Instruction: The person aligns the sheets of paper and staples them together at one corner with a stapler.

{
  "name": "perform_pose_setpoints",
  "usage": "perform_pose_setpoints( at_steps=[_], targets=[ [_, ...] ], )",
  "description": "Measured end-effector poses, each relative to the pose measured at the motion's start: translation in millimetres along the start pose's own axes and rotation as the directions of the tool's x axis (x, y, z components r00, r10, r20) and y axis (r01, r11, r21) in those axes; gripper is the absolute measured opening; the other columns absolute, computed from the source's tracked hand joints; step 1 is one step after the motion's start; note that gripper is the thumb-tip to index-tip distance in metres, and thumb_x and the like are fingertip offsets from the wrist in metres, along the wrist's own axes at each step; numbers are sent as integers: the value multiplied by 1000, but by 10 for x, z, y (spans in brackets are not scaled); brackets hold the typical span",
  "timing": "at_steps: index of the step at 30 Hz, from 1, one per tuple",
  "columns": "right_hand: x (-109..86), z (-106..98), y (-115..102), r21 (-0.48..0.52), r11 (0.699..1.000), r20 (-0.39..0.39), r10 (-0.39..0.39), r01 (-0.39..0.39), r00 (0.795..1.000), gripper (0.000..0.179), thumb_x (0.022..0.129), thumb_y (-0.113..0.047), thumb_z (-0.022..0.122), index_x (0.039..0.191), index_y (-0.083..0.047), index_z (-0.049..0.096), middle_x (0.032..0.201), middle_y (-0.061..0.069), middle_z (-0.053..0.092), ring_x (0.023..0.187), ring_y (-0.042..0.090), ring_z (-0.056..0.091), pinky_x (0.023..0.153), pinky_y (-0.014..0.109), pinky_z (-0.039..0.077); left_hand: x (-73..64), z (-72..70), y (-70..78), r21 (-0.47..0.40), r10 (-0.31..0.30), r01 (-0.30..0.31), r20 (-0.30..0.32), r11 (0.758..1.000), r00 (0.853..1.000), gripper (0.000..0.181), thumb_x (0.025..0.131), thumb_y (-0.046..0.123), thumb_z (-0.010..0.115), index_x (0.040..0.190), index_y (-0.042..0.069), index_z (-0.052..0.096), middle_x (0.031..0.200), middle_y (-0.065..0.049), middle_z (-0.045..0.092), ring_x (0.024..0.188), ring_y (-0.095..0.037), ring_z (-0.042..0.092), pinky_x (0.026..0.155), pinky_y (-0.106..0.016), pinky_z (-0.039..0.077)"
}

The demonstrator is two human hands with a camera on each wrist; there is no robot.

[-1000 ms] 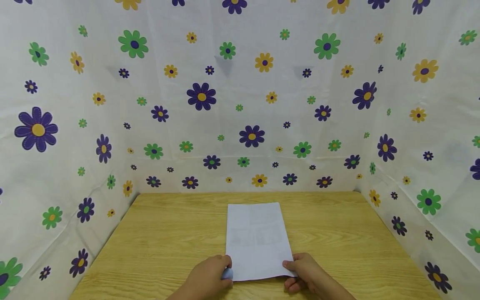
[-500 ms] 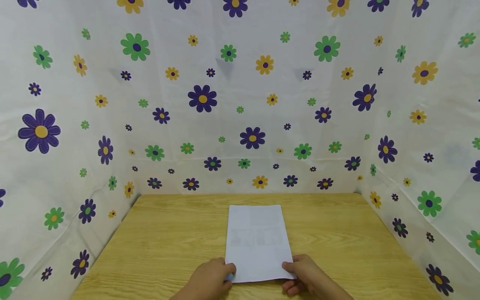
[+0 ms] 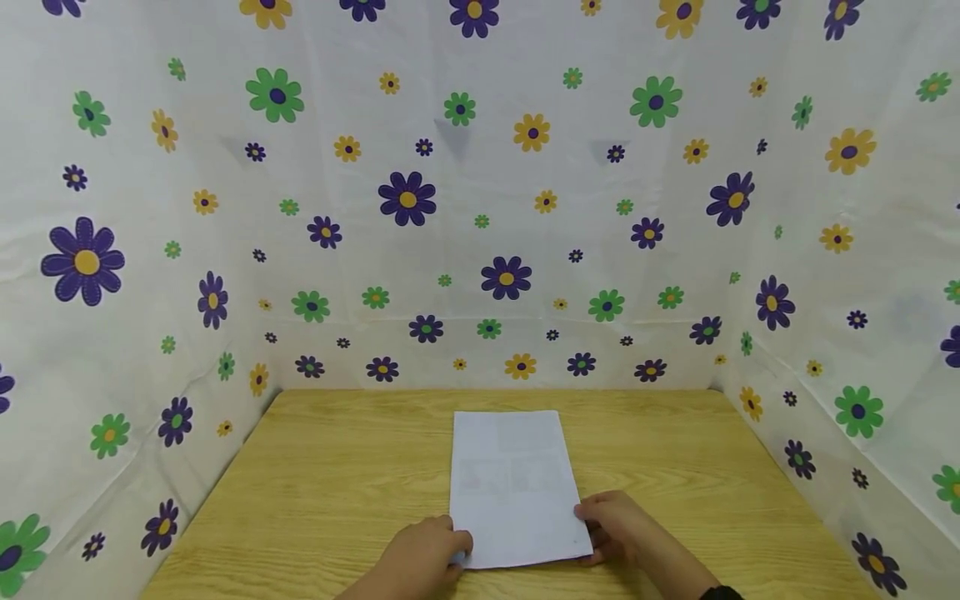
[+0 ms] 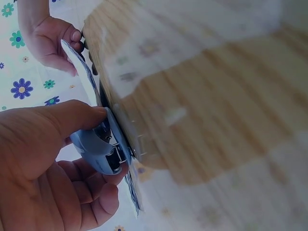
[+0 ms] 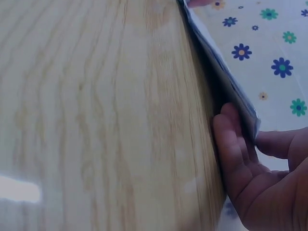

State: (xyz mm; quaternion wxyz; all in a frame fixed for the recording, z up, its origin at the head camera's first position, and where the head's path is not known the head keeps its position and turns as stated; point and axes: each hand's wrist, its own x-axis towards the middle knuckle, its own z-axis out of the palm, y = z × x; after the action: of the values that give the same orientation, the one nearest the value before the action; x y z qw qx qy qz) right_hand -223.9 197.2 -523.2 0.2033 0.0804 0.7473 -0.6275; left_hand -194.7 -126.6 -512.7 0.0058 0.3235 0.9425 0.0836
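Note:
A stack of white paper (image 3: 517, 508) lies on the table, with faint print showing through its top sheet. My left hand (image 3: 423, 554) grips a small light-blue stapler (image 4: 98, 147) at the near left corner. In the left wrist view the thumb is on one side of the stapler and curled fingers are on the other, and the layered sheet edges (image 4: 132, 190) run past its mouth. My right hand (image 3: 618, 529) pinches the right edge close to the near corner. In the right wrist view its thumb is at the paper's edge (image 5: 231, 79) and its fingers reach underneath.
The wood-grain table (image 3: 337, 467) stretches out on both sides of the paper and behind it. White cloth printed with flowers (image 3: 480, 250) encloses the table at the back, left and right. A dark cuff (image 3: 722, 592) shows at the right wrist.
My right hand has slid slightly up the right edge, its thumb drawn back from the top sheet to the rim. The paper has shifted slightly left; the left hand keeps its grip on the stapler.

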Motion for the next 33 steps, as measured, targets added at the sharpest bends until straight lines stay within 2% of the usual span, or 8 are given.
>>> perform_pose_setpoints(
  at_steps=[4, 11, 17, 20, 23, 25, 28, 33],
  targets=[
    [5, -11, 21, -36, 999, -15, -2, 2, 1000, 20, 97, -6, 62, 112, 8, 60, 79, 13, 67, 63, 20, 67, 56, 36, 60, -10, 0, 0, -39, -22, 23, 16, 999, 1000, 22, 85, 25, 79, 104, 21, 69, 81, 9, 52, 68, -3, 44, 55, -24, 40],
    [1, 17, 31, -61, 998, -58, 7, -10, 998, 17, 96, -5, 63, 108, 6, 58, 79, 13, 66, 60, 18, 65, 52, 32, 57, 4, 17, -6, -82, -83, 85, 20, 993, 996, 37, 84, 32, 81, 112, 17, 63, 85, 8, 56, 71, -5, 49, 58, -28, 44],
    [5, 15, 25, -70, 997, -79, 13, -18, 997, 17, 96, -4, 63, 108, 7, 58, 78, 13, 66, 59, 18, 65, 52, 32, 58, 39, -41, 29, -5, -94, 94, -7, 996, 996, 60, 86, 48, 79, 128, 11, 61, 95, -2, 62, 78, -14, 58, 61, -34, 49],
    [5, 17, 38, -66, 998, -64, -6, 2, 998, 13, 96, -4, 62, 103, 6, 59, 76, 12, 66, 59, 18, 65, 52, 32, 58, 68, -84, 40, 50, -64, 66, -40, 997, 997, 79, 86, 63, 72, 145, 14, 53, 112, -8, 61, 93, -24, 60, 69, -41, 51],
    [1, 25, 67, -58, 998, -41, -36, 34, 998, 9, 95, -4, 61, 98, 5, 58, 74, 11, 65, 57, 18, 65, 51, 33, 58, 103, -140, 63, 74, -54, 58, -55, 996, 997, 88, 86, 71, 65, 154, 18, 46, 130, -14, 56, 108, -31, 57, 77, -49, 50],
    [5, 32, 86, -53, 997, -30, -53, 51, 998, 8, 95, -3, 61, 96, 4, 58, 73, 11, 65, 57, 19, 65, 51, 34, 58, 114, -167, 77, 89, -63, 68, -53, 994, 997, 89, 84, 72, 66, 153, 18, 46, 134, -17, 53, 111, -34, 56, 79, -52, 50],
    [12, 43, 94, -56, 997, -26, -63, 61, 998, 7, 94, -3, 61, 94, 3, 58, 72, 10, 64, 58, 18, 66, 50, 34, 58, 100, -188, 93, 95, -99, 101, -27, 990, 995, 86, 79, 69, 75, 142, 14, 55, 122, -14, 58, 105, -32, 57, 76, -49, 49],
    [2, 36, 73, -61, 996, -25, -61, 59, 998, 6, 94, -4, 62, 91, 1, 58, 71, 10, 64, 57, 18, 65, 50, 33, 58, 59, -182, 96, 76, -125, 120, 63, 990, 990, 58, 76, 58, 84, 114, 16, 70, 101, -2, 57, 90, -21, 53, 69, -41, 46]
  ],
)
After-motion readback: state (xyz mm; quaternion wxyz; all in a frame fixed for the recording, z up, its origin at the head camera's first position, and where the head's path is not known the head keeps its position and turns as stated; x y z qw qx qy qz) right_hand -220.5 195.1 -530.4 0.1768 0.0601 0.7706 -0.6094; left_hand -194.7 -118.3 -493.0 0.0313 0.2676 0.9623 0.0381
